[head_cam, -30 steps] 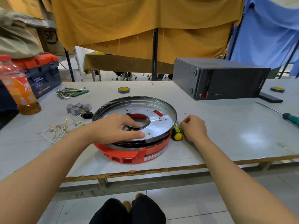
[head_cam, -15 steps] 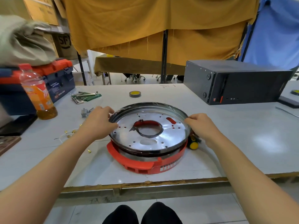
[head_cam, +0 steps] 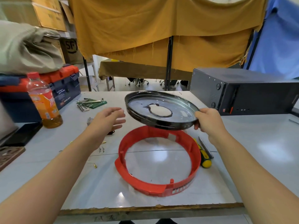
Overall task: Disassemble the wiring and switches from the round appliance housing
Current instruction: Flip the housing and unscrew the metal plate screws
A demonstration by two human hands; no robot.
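Note:
A round metal plate point(head_cam: 178, 109) with a dark rim and a central hole hangs tilted in the air above the table. My right hand point(head_cam: 208, 121) grips its right edge. Below it a red plastic ring housing point(head_cam: 145, 183) lies on the white table point(head_cam: 250, 151), hollow, with the tabletop showing through. My left hand point(head_cam: 107, 122) hovers to the left of the plate, fingers spread and holding nothing. Small brass terminals point(head_cam: 95, 165) and bits of wire lie on the table under my left forearm.
A yellow-handled screwdriver point(head_cam: 204, 157) lies right of the ring. A black computer case point(head_cam: 242, 92) stands at the back right. An orange drink bottle point(head_cam: 43, 101), a blue and red toolbox point(head_cam: 64, 84) and hex keys point(head_cam: 89, 103) are at the left.
Both hands took the metal plate by its rim and it came up off the red ring. My left hand has let go; my right hand holds the plate up, tilted.

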